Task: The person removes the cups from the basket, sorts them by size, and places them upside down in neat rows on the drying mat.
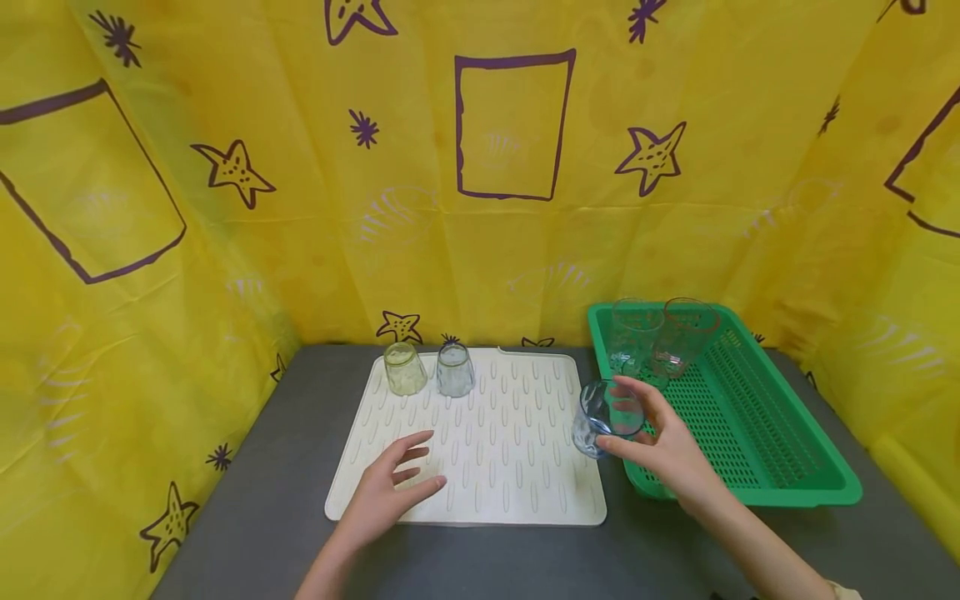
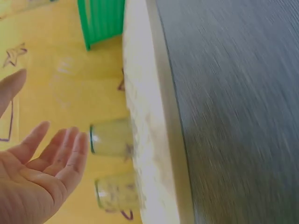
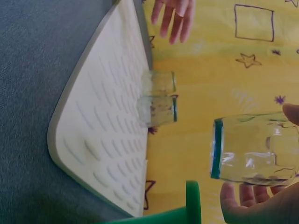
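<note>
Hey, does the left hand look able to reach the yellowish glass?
Probably yes: the left hand holds nothing, and only white mat appears between it and the yellowish glass.

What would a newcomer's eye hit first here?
Probably the bright yellow cloth behind the table, covered in dark purple starfish and frame outlines. Next, the green basket on the right, with glasses at its far end, beside the white mat in the middle. Then the bluish glass, held in the fingers of the right hand by the mat's right edge.
</note>
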`<state>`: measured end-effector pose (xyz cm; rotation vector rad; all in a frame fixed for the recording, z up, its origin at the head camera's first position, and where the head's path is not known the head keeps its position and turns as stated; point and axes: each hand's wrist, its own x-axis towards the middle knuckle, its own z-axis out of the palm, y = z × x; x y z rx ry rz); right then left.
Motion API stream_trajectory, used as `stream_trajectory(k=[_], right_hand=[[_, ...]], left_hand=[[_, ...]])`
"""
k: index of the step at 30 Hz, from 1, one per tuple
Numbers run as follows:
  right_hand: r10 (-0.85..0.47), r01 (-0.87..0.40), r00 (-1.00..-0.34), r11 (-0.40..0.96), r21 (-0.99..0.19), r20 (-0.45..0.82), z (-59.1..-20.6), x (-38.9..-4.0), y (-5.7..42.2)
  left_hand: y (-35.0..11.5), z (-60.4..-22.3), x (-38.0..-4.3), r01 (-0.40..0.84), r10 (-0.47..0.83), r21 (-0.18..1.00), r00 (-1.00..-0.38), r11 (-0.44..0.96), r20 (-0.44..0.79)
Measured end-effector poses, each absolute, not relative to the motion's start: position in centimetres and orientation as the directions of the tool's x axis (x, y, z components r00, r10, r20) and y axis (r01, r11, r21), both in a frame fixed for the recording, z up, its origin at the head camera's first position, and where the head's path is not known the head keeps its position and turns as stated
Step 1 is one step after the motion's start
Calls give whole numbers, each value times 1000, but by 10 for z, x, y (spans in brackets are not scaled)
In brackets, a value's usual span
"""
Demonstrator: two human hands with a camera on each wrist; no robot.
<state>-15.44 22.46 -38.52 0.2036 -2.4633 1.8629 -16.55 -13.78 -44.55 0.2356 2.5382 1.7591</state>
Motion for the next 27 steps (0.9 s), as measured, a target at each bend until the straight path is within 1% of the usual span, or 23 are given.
stream_trajectory(k=[4,10,22,27], right_hand=[[-81,-144,-988,235,-961,128,-387,-155,217],[-87,-146,-988,197,-969,132,-390,-157,206],[-70,-124,-991,211,-970,111,-394,-161,193],[-94,-131,-989,179,-975,116,-399,-163,187]], left_hand=[[-123,-441,-166,107,179,967,-982,230,66],[-99,-434,-168,137,252,982,-962,128,101],[-62,-424,-171,203,332,975,-929,92,162],[-54,-425,-173,238,341,967,-920,87,196]])
